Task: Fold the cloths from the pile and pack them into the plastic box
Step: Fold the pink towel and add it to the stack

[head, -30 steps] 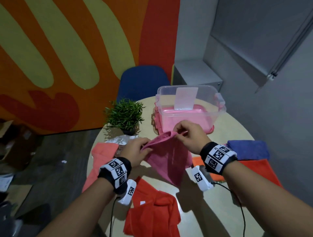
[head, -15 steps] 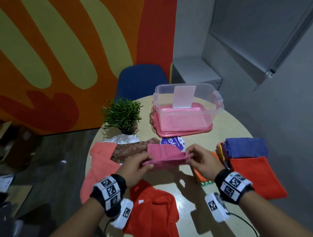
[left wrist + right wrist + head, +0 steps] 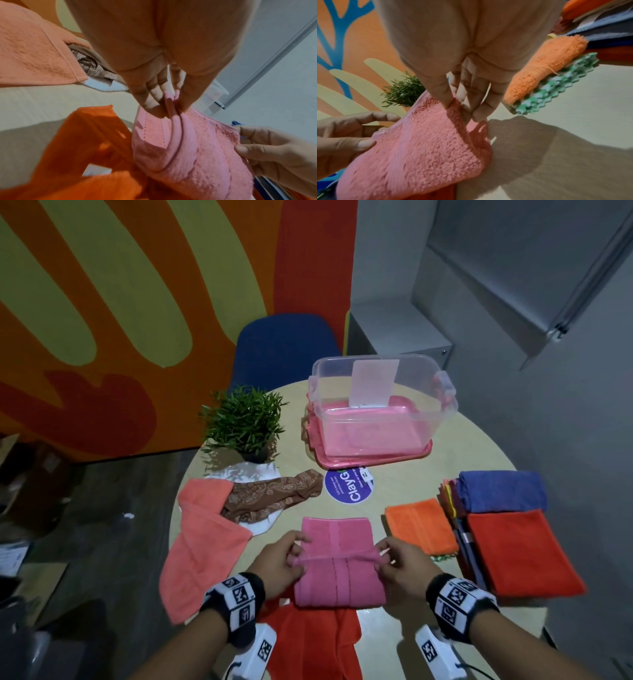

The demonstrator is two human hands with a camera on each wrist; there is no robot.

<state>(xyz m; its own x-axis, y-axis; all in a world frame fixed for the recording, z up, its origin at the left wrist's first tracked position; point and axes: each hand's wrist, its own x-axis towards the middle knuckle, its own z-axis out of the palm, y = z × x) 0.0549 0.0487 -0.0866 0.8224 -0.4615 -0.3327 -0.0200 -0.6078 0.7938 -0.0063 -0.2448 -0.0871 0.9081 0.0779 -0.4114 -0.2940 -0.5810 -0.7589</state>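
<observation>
One pink cloth [image 3: 337, 563] at 6 o'clock, left hand [image 3: 279, 563] and right hand [image 3: 406, 565] each pinching an edge, one plastic box [image 3: 442, 419] at 12 o'clock

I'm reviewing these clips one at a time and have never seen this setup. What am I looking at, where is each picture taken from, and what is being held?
There is no machine here: a person works with bare hands, wearing patterned marker bands and small cameras on both wrists. The wide picture comes from a camera on the person's head, looking down at a round table. The two close pictures come from the wrist cameras, each looking along one hand.

The left hand and right hand each pinch an edge of a pink cloth, which lies partly folded on the table. At the far side stands a clear plastic box; whether cloths are already inside cannot be told. To the right sit folded cloths: blue, red and orange. To the left lie unfolded ones, a salmon cloth and a brown patterned cloth, near a small potted plant.
</observation>
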